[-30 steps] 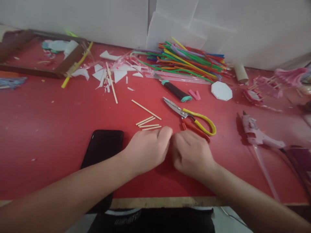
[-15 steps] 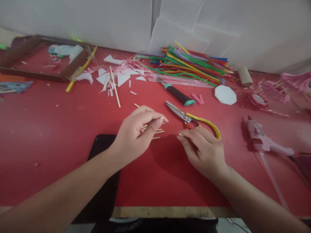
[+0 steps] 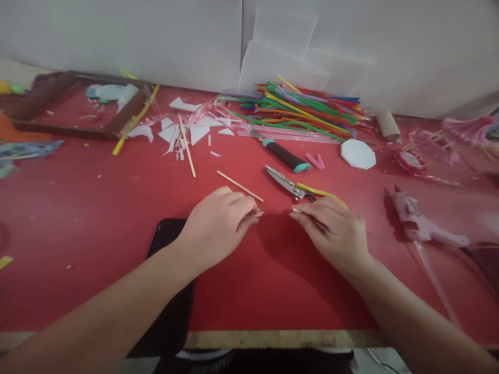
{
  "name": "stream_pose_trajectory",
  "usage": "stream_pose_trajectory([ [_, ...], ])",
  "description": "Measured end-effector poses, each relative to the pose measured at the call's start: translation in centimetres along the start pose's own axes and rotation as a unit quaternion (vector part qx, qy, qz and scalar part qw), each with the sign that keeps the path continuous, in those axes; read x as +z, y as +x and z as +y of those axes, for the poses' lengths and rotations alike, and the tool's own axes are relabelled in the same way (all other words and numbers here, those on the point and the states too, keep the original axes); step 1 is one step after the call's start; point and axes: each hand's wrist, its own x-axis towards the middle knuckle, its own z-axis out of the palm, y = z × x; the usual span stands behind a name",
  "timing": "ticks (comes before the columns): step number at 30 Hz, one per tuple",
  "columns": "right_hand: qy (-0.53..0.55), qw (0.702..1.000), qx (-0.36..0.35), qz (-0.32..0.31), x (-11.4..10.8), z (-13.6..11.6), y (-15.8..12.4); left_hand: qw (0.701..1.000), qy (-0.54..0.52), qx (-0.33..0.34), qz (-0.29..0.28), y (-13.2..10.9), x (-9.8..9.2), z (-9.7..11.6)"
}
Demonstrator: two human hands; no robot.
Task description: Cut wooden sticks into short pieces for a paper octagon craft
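My left hand (image 3: pixel 216 228) lies knuckles up on the red table (image 3: pixel 78 208), fingers curled over several short wooden sticks (image 3: pixel 259 213) whose ends poke out past the fingertips. My right hand (image 3: pixel 334 234) rests a little to the right, fingers pinched on a short stick piece (image 3: pixel 296 210). It lies over the yellow handle of the scissors (image 3: pixel 290 183). A longer wooden stick (image 3: pixel 239 186) lies just beyond my left hand.
A black phone (image 3: pixel 167 291) lies under my left forearm at the table's front edge. Behind are a black-handled knife (image 3: pixel 283 154), a pile of coloured pipe cleaners (image 3: pixel 300 106), white foam scraps (image 3: pixel 195 130), a white octagon (image 3: pixel 357 154), a brown frame (image 3: pixel 70 104) and a pink glue gun (image 3: pixel 423 223).
My hands were together a second ago and have come apart. The left hand went to the short sticks and lowered onto them; the right hand moved beside the scissors with a stick piece.
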Motion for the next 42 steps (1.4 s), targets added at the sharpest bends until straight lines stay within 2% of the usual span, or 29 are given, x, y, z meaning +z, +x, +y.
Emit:
stream_pose_trajectory([
  [7,-0.045,0.997,-0.014,-0.056,-0.7,0.5,1.5,1.0,-0.026,0.012,0.007,-0.1,0.1,-0.3],
  [9,-0.051,0.995,-0.042,-0.071,-0.8,0.7,2.8,0.997,-0.062,-0.001,0.045,-0.1,-0.2,0.0],
  [12,-0.064,0.991,-0.066,-0.101,-0.2,0.6,5.9,0.97,-0.165,-0.104,0.146,-0.2,-1.0,0.3],
  [15,-0.083,0.985,-0.061,-0.135,1.7,0.1,10.2,0.917,-0.271,-0.191,0.222,-0.1,-1.2,0.1],
  [18,-0.103,0.977,-0.078,-0.168,4.8,-0.5,14.8,0.887,-0.331,-0.199,0.254,0.2,-0.7,-0.6],
  [22,-0.136,0.968,-0.052,-0.206,9.3,-1.2,20.1,0.878,-0.37,-0.193,0.236,0.5,0.4,-1.7],
  [25,-0.15,0.967,-0.035,-0.203,11.4,-1.8,22.2,0.872,-0.386,-0.214,0.212,0.5,0.6,-2.1],
  [27,-0.151,0.965,-0.035,-0.211,11.8,-2.3,22.4,0.871,-0.379,-0.232,0.212,0.4,0.5,-2.1],
  [29,-0.141,0.963,-0.047,-0.224,11.1,-2.7,21.7,0.882,-0.351,-0.235,0.21,0.4,0.4,-1.8],
  [32,-0.11,0.958,-0.077,-0.255,8.9,-3.3,19.8,0.931,-0.274,-0.188,0.151,0.2,0.3,-0.9],
  [34,-0.1,0.921,-0.106,-0.362,7.3,-3.5,18.4,0.969,-0.209,-0.102,0.084,-0.1,0.3,-0.2],
  [36,-0.103,0.889,-0.084,-0.439,6.1,-3.7,17.2,0.989,-0.132,-0.059,0.036,-0.6,0.4,0.5],
  [39,-0.093,0.886,-0.08,-0.447,5.5,-3.6,16.1,0.999,0.009,-0.043,0.023,-1.1,0.6,0.9],
  [42,-0.101,0.891,-0.082,-0.435,5.8,-3.6,15.8,0.997,0.05,-0.046,0.034,-1.2,0.5,0.6],
])
